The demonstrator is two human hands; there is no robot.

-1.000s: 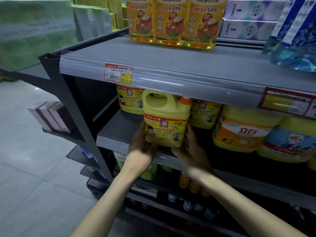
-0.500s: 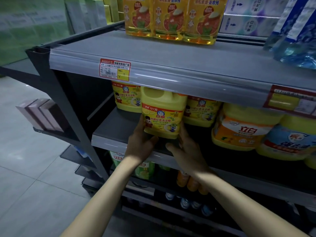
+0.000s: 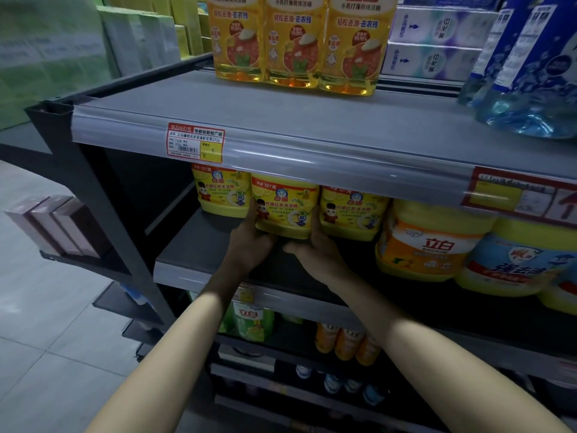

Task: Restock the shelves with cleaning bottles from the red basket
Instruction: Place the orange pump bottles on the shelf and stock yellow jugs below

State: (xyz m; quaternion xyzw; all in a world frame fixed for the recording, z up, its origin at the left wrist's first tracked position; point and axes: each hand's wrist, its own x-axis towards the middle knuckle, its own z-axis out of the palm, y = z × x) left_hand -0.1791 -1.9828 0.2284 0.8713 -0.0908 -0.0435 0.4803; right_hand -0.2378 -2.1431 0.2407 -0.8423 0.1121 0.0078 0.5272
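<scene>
A yellow detergent jug (image 3: 285,207) with a cartoon label stands on the dark middle shelf (image 3: 193,251), between two matching yellow jugs (image 3: 220,195) (image 3: 351,210). My left hand (image 3: 249,245) grips its lower left side. My right hand (image 3: 315,251) holds its lower right side, thumb stretched under the front. The jug's top is hidden behind the upper shelf's rail. The red basket is not in view.
Above, the grey upper shelf (image 3: 281,120) carries orange dish-soap bottles (image 3: 296,42) and blue refill bags (image 3: 527,67). Larger yellow and blue tubs (image 3: 431,242) fill the middle shelf to the right. Lower shelves hold green and orange bottles (image 3: 253,320). Tiled floor lies to the left.
Both hands have pushed the yellow jug back into the shelf, from the front edge to the row between the two matching jugs. Its handle and cap are now hidden behind the rail.
</scene>
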